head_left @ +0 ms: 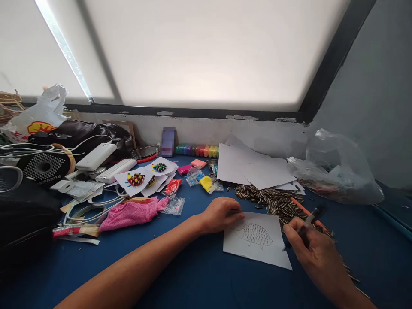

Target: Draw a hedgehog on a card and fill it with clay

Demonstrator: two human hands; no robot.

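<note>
A small sheet of white paper [236, 248] lies on the blue table, with a line drawing of a round-bodied animal [256, 235] with a patterned back and short legs. My left hand [219, 215] rests at its upper left corner, fingers curled and thumb on the paper, holding it down. At the sheet's right edge, my right hand [317, 253] is closed round a pen [311, 217], slightly blurred, its lower tip close to the paper. A heap of striped sunflower seeds [273, 201] spreads behind the sheet and partly beneath my right hand.
Loose white sheets [244, 165] lie behind the seeds, beside a clear plastic bag [344, 171]. Coloured clay blocks [198, 150] line the wall. To the left are seed-decorated cards [124, 178], a yellow clay packet [206, 183], a pink cloth [130, 214], cables and a black bag [25, 214].
</note>
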